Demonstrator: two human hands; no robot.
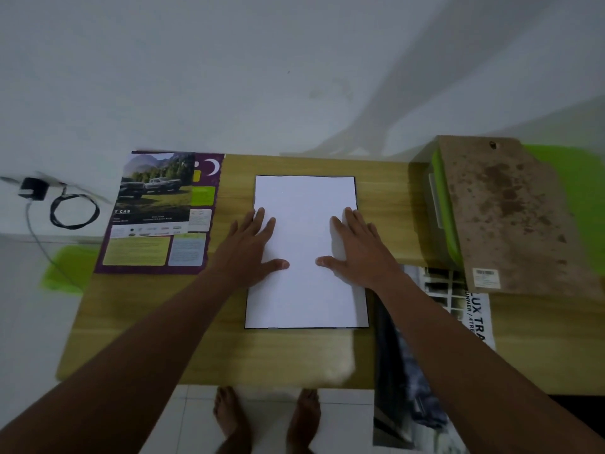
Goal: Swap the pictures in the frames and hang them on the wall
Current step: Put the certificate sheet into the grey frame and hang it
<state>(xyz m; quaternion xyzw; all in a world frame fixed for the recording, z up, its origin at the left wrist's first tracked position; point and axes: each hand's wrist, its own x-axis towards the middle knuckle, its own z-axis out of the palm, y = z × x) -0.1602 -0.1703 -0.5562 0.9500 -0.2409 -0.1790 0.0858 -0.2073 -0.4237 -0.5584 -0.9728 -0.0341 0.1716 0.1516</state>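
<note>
We are viewing what appears to be a room in a home. Under the left hand point(252, 247) and right hand point(357, 250), a wood-grain table point(163, 322) is standing against a bare white wall point(229, 77). Nearer than both hands, bare feet point(229, 417) are standing on white floor tiles point(183, 421). Well left of the left hand, a charger point(32, 188) with a coiled cable point(74, 211) is sitting at the wall.

Left hand point(252, 247) and right hand point(357, 250) flat on a white sheet point(306, 296), fingers spread, thin black frame point(307, 328) round the sheet, all on a wood table point(209, 348), truck poster point(157, 204) at the left, brown board point(510, 217) on a green box point(440, 204) at the right, bare feet point(229, 417) below
</note>
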